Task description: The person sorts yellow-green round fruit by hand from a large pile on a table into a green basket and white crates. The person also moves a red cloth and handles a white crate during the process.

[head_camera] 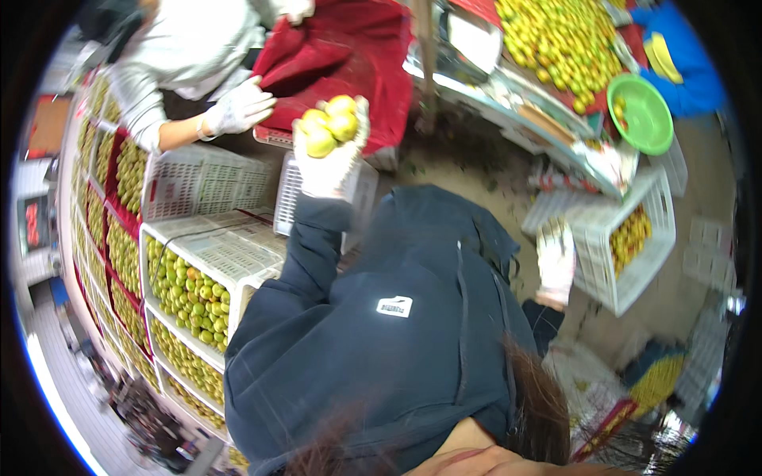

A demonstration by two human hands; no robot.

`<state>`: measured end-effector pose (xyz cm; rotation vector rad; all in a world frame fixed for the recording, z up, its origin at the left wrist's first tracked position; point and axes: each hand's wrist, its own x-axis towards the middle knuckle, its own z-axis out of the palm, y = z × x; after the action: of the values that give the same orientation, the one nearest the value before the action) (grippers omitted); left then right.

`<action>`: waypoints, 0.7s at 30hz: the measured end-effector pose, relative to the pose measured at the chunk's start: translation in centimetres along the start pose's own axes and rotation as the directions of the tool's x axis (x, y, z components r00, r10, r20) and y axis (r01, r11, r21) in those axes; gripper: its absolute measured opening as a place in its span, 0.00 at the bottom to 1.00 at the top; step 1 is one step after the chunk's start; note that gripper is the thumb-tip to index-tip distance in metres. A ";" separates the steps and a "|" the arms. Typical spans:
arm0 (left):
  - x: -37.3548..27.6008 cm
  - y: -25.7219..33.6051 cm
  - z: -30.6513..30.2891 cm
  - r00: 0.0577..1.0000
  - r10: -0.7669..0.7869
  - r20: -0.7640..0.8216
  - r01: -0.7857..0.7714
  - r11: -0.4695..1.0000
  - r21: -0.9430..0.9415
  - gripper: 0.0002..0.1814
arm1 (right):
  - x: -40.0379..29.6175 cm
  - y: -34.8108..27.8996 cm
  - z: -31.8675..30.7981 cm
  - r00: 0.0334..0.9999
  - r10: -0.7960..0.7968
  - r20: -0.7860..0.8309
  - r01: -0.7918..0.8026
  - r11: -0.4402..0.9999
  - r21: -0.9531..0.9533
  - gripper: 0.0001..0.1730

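Several round yellow-green fruits rest in my left hand, which wears a white glove and is cupped around them. It is raised in front of a dark red cloth and above a light plastic crate. My right hand, also in a pale glove, hangs low at my side. It is nearest to a white plastic crate with yellow-orange fruit inside. Glare and blur hide its finger detail, and whether it touches the crate is unclear.
Stacked crates of fruit line my left side. A co-worker's gloved hand is close to my left hand. At upper right, fruit is heaped on a table beside a green bowl and a person in blue. A post stands ahead.
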<state>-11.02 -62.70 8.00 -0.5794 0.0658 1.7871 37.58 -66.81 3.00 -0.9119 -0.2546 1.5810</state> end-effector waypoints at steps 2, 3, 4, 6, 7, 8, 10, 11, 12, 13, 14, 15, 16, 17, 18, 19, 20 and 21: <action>1.2 1.0 0.1 0.999 -0.024 0.022 0.024 1.000 0.006 0.16 | 0.9 -0.3 -3.3 0.878 -0.006 0.479 -0.056 0.992 0.116 0.30; 1.6 2.6 0.1 0.997 -0.016 0.069 0.014 0.999 0.036 0.16 | -0.4 0.2 2.4 0.991 -0.042 -0.124 0.020 0.985 -0.169 0.28; 2.1 2.9 0.2 0.995 -0.059 0.084 0.056 0.998 0.036 0.16 | -0.4 -0.4 2.1 0.986 -0.053 -0.156 0.029 0.988 -0.152 0.26; 2.5 2.9 1.4 0.995 -0.052 0.087 0.048 0.998 0.047 0.17 | -0.4 -0.7 2.1 0.974 -0.068 -0.216 0.042 0.991 -0.126 0.25; 3.0 3.4 1.5 0.996 -0.040 0.083 0.033 0.996 0.083 0.17 | -0.5 -0.9 2.6 0.965 -0.080 -0.250 0.050 0.991 -0.126 0.25; 3.5 4.0 1.3 0.997 -0.027 0.079 0.018 0.994 0.111 0.17 | -0.5 -1.0 2.8 0.955 -0.091 -0.282 0.057 0.990 -0.127 0.25; 4.7 5.4 0.4 0.995 -0.051 0.084 0.040 0.991 0.128 0.18 | -0.4 -1.3 2.4 0.959 -0.109 -0.263 0.079 0.989 -0.124 0.24; 5.4 5.9 -0.2 0.999 -0.014 0.042 0.008 0.990 0.140 0.19 | -0.3 -1.4 2.2 0.960 -0.118 -0.252 0.089 0.988 -0.122 0.24; 6.4 6.7 -0.8 1.000 0.015 -0.008 -0.013 0.980 0.196 0.22 | -0.3 -1.4 3.0 0.944 -0.130 -0.304 0.087 0.985 -0.150 0.25; 7.4 7.5 -1.5 0.997 0.048 -0.052 -0.034 0.967 0.253 0.26 | -0.5 -1.4 3.0 0.953 -0.136 -0.269 0.093 0.982 -0.165 0.25; 8.6 8.0 -2.6 0.994 0.069 -0.085 -0.047 0.971 0.236 0.25 | -0.8 -1.7 2.8 0.962 -0.141 -0.235 0.099 0.979 -0.180 0.25; 10.7 9.4 -4.2 0.983 0.132 -0.124 -0.095 0.960 0.264 0.25 | -0.9 -1.6 2.8 0.970 -0.143 -0.197 0.106 0.977 -0.188 0.26; 12.7 10.2 -5.9 0.976 0.162 -0.147 -0.119 0.957 0.264 0.25 | -1.4 -1.4 5.4 0.937 -0.154 -0.313 0.094 0.976 -0.197 0.27; 14.6 10.7 -7.4 0.968 0.187 -0.166 -0.134 0.949 0.287 0.26 | -1.4 -1.6 3.3 0.955 -0.167 -0.245 0.120 0.973 -0.197 0.26; 16.3 11.6 -8.9 0.957 0.220 -0.187 -0.151 0.935 0.322 0.26 | -1.5 -1.3 3.2 0.954 -0.172 -0.247 0.121 0.971 -0.207 0.27; 17.5 12.3 -10.2 0.949 0.230 -0.215 -0.145 0.925 0.351 0.27 | -1.6 -1.3 3.0 0.949 -0.185 -0.255 0.128 0.966 -0.224 0.27; 18.4 12.6 -11.5 0.943 0.222 -0.247 -0.119 0.920 0.373 0.27 | -1.7 -1.4 1.7 0.970 -0.174 -0.171 0.144 0.974 -0.177 0.26; 18.5 12.4 -12.6 0.939 0.196 -0.283 -0.084 0.928 0.363 0.28 | -1.9 -1.8 0.4 0.982 -0.165 -0.087 0.152 0.979 -0.138 0.26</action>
<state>-21.40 -54.19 -13.87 -0.6086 0.6470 1.7518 38.56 -67.99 5.24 -1.0416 -0.3559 1.3806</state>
